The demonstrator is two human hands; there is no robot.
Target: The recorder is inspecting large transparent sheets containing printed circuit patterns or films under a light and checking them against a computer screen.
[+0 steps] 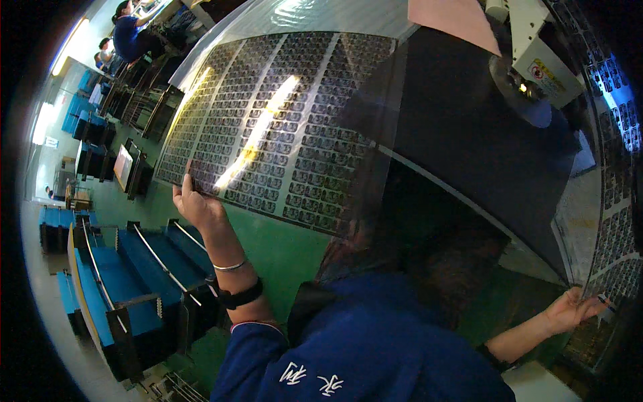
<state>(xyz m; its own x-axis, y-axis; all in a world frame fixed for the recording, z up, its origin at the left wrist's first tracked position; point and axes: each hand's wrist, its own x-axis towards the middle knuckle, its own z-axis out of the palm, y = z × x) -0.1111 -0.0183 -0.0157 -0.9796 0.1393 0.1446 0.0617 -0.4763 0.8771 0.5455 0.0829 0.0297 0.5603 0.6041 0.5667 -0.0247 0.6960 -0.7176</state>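
Note:
My left hand, wearing a silver bangle and a black band at the wrist, pinches the near left edge of a large clear film sheet. Rows of small dark printed shapes cover this sheet, and a bright yellow-white glare streaks across it. Far to the right, my right hand has its fingers closed at the lower edge of another printed film, which curves up the right rim of the view. Between the two films lies a large black sheet or panel, partly overlapped by the left film's clear margin.
A pale machine head with a warning label and round disc stands at upper right, beside a pink sheet. Racks with blue surfaces fill the left over a green floor. A person sits working at far upper left.

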